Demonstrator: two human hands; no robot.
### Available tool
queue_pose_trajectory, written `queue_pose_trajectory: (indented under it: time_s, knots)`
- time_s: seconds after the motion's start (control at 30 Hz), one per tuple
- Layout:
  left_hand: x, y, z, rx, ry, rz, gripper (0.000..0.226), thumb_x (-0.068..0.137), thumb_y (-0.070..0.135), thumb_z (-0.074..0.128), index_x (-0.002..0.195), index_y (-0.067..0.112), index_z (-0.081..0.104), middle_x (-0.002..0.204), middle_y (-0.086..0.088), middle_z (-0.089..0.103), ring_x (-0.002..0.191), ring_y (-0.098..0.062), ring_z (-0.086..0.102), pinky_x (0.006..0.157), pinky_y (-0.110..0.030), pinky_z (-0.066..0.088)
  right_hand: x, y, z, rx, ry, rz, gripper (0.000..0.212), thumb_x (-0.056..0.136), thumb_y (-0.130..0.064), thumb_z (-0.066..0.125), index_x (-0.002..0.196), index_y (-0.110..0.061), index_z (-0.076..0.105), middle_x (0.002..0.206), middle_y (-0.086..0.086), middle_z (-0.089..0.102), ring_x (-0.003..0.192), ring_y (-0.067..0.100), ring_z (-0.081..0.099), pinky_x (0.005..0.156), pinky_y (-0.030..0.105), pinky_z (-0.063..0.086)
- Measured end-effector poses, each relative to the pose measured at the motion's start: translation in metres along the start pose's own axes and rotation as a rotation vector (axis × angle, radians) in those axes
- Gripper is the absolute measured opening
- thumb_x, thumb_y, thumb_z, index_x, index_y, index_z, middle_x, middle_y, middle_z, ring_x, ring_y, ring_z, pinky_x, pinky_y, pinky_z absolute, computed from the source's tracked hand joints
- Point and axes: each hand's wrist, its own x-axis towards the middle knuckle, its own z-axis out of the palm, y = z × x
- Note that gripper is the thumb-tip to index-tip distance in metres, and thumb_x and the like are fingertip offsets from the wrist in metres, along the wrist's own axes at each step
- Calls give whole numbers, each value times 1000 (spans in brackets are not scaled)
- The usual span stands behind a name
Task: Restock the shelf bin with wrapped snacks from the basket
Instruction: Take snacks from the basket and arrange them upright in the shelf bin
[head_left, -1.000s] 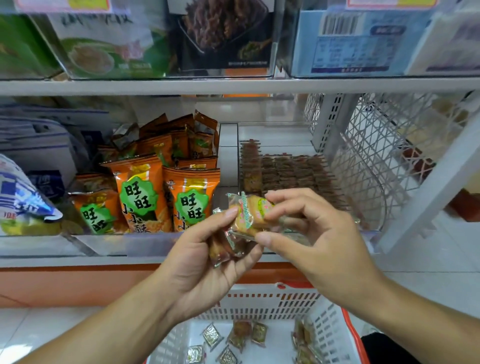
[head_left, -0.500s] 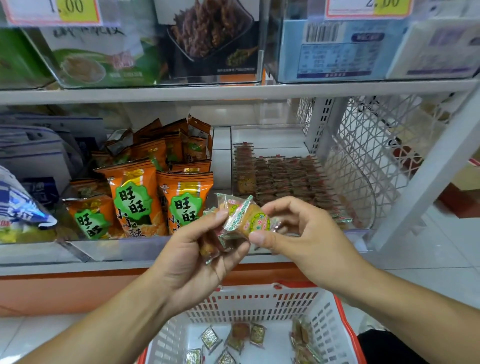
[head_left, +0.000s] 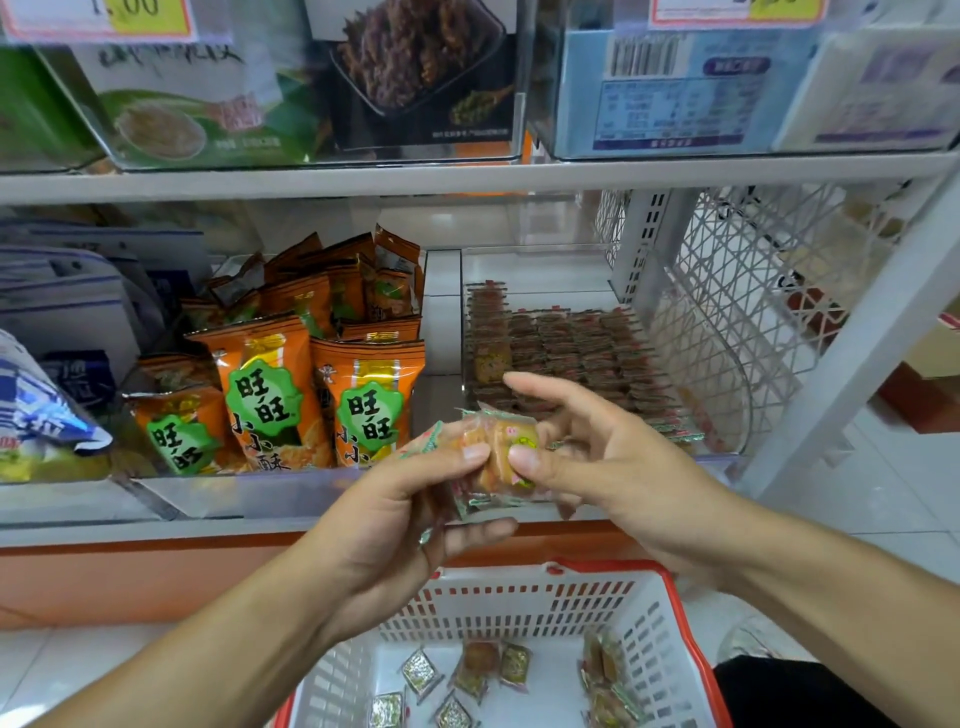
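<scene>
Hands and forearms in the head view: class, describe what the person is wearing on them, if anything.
Nothing is worn. The left hand and right hand are bare, with no gloves, rings, watch or bracelet visible. Both forearms are uncovered as far as the frame edge, with no sleeves in view. Fingernails are short and unpainted.

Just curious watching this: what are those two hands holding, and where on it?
Wrapped snacks, a small bunch. The left hand holds them by their left side, thumb on top; the right hand pinches the front one's right edge.
</scene>
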Motion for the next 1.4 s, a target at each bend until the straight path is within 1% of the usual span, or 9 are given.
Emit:
queue_pose_trajectory:
  time_s: [0.37, 0.47, 0.63, 0.8, 0.93, 1.03, 1.17, 1.33, 1.4]
  knots:
    - [3, -6, 3, -37, 201, 71, 70, 57, 25, 83, 124, 11, 66, 106, -12, 78, 84, -19, 77, 55, -29, 61, 31, -11, -22, -67, -298, 58, 40, 73, -28, 83, 107, -18, 64, 101, 4, 72, 85, 14, 67, 67, 28, 53]
    - [3, -5, 5, -29, 255, 128, 73, 56, 27, 83, 125, 15, 63, 108, -12, 78, 93, -25, 78, 54, -31, 61, 54, -14, -37, 22, -122, 27, 44, 69, -28, 85, 109, -21, 67, 108, 7, 72, 88, 14, 70, 65, 23, 55]
    - [4, -4, 12, 41, 265, 148, 79, 56, 28, 86, 129, 29, 57, 119, -8, 75, 95, -31, 77, 56, -33, 60, 100, 11, -47, -579, 331, -45, 42, 71, -36, 90, 105, -36, 65, 115, -14, 67, 106, 7, 62, 87, 25, 47]
    - [6, -3, 14, 58, 242, 136, 77, 58, 30, 85, 130, 28, 58, 114, -5, 77, 95, -30, 77, 58, -33, 60, 135, 35, -29, -655, 382, -91, 47, 78, -14, 85, 119, -28, 66, 120, -6, 69, 104, 8, 63, 71, -1, 39]
    - [8, -3, 11, 52, 224, 117, 76, 60, 27, 85, 130, 27, 58, 113, -5, 77, 96, -30, 77, 58, -34, 61, 147, 38, -18, -686, 456, -27, 53, 80, -5, 74, 128, -23, 60, 117, -1, 70, 100, 16, 66, 76, 17, 50]
    - [10, -2, 9, 44, 217, 103, 77, 58, 28, 86, 130, 26, 58, 112, -6, 77, 97, -31, 77, 58, -34, 61, 147, 39, -15, -746, 485, 16, 57, 80, -3, 68, 131, -27, 56, 120, -2, 67, 86, 11, 56, 57, 6, 35]
    - [6, 1, 9, -14, 214, 87, 71, 60, 33, 84, 127, 22, 62, 109, -10, 78, 94, -29, 77, 56, -31, 60, 138, 32, -14, -783, 412, 40, 64, 83, 2, 63, 138, -28, 52, 133, 0, 62, 99, 13, 57, 62, 6, 37]
    - [-4, 6, 12, -195, 189, 74, 55, 62, 46, 83, 103, 10, 75, 109, -21, 76, 85, -31, 77, 54, -31, 61, 113, -7, -6, -731, 452, -184, 44, 84, -17, 77, 123, -30, 62, 119, -4, 65, 97, 10, 64, 78, 20, 47]
    - [-8, 9, 11, -271, 184, 71, 60, 62, 47, 83, 105, 6, 75, 110, -24, 74, 85, -32, 76, 57, -33, 62, 90, -25, 6, -578, 296, -325, 26, 83, -39, 78, 107, -35, 68, 103, -13, 71, 92, 3, 67, 79, 22, 51]
